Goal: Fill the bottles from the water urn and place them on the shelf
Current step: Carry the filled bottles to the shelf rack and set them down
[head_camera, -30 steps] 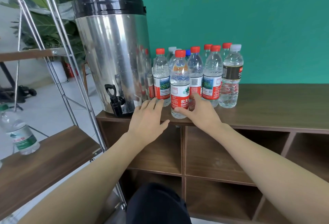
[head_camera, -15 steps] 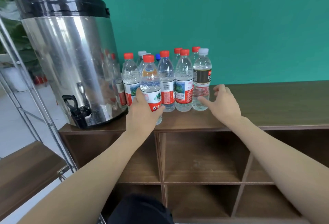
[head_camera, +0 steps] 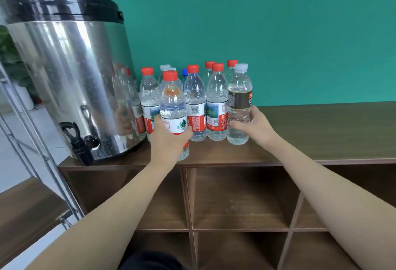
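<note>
on the worktop [head_camera: 321, 132] beside the urn [head_camera: 70, 72], the left hand [head_camera: 169, 139] grips a red-capped bottle [head_camera: 173, 109] round its label while the right hand [head_camera: 255, 126] closes on a black-labelled bottle [head_camera: 239, 102], both probably light, thin-walled, crushable, best held mid-body.

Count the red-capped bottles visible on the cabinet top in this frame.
6. One in the left hand, at the front; three in the front row; two behind. Others may be hidden behind these.
</note>
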Demonstrator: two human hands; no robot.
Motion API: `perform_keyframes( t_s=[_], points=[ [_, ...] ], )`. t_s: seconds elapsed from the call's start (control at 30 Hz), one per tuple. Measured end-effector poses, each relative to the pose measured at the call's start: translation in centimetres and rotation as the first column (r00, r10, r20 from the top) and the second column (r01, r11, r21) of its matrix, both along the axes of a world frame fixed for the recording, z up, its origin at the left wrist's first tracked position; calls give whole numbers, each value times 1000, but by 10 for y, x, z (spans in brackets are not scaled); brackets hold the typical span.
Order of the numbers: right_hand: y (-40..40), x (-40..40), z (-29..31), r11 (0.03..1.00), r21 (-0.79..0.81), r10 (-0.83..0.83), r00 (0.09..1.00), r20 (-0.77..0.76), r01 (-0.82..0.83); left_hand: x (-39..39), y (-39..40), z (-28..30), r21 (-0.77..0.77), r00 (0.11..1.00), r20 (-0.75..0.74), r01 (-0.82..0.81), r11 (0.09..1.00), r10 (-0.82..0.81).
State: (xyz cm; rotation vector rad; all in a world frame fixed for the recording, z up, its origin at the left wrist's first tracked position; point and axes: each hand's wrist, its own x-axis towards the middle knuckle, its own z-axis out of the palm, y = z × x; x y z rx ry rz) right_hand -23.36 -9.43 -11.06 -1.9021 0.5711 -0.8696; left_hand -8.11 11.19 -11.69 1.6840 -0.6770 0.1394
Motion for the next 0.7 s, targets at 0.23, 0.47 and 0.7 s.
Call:
perform_keyframes(
  t_s=[0.23,0.47,0.7],
  points=[
    [65,5,2,988,96,97,977,191,-117,-18,34,4,-21,999,-32,-30,999,29],
    [152,22,-1,972,40,221,959,178,-231,-22,125,-16,-3,988,-27,-152,988,152],
    [243,73,-34,903,145,393,914,104,-405,3,240,-44,36,943,-57,-325,945,327]
  ],
)
